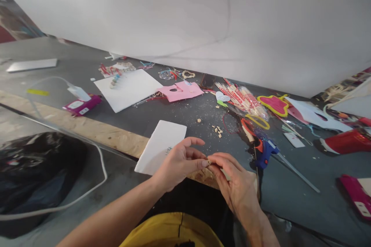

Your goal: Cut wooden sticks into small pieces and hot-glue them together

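My left hand (188,158) and my right hand (228,173) meet over the table's front edge. Between their fingertips is a small tan piece (209,162), pinched from both sides and mostly covered; its exact kind is hard to make out. The thumb and a finger of each hand are closed on it, while the other left fingers are loosely curled. A white foam sheet (162,142) with handwriting lies beside my left hand. Beyond the fingers, several small tan pieces (217,130) are scattered on the dark table.
A blue glue gun (265,154) with a glue stick lies right of my hands, near orange-handled scissors (247,129). Wrapped red-and-white sticks (243,98), pink paper (181,91) and a white sheet (127,88) lie farther back. A white partition (174,19) borders the table. Purple power strips (82,105) sit at the sides.
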The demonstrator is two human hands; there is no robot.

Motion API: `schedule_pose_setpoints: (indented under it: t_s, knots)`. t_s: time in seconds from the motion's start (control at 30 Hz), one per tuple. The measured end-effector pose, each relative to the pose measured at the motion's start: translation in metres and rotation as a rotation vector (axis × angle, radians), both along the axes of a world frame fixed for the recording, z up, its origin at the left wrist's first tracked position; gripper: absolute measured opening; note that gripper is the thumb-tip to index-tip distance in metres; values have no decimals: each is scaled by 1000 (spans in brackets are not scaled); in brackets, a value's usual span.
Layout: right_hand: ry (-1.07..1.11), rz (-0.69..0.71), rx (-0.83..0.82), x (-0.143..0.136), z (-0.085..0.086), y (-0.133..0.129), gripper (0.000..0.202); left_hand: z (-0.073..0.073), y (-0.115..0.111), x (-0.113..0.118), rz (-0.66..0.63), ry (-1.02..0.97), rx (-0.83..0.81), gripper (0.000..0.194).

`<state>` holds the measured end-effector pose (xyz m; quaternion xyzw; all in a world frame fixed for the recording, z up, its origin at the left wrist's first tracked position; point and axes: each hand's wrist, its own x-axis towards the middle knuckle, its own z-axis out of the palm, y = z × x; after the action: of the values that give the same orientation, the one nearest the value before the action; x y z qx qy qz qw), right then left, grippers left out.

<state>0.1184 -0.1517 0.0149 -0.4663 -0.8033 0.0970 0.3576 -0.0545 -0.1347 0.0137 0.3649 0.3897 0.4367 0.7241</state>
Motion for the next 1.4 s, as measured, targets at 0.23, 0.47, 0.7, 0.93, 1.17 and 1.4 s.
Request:
schedule_pose_setpoints:
  t_s: [0.23, 0.47, 0.7, 0.93, 1.17, 1.4]
  knots:
    - [27, 44, -15, 1, -3, 3, 16, -1, 4, 1, -37, -3, -16, 47]
    - [24, -38, -111, 4, -3, 14, 17, -4, 13, -6, -29, 115, 85, 32]
    - [-147, -65, -186, -19, -17, 56, 14, 6, 48, -24, 138, 588, 472, 22]
    - [-327, -114, -164, -20, -28, 62, 19, 11, 81, -14, 15, 962, 865, 25]
    - [-359, -152, -154, -1, -22, 46, 30, -3, 112, 24, -175, 1211, 957, 23]
    - [-290, -292, -40, 50, -17, 20, 28, -4, 127, 53, -304, 1392, 1029, 20]
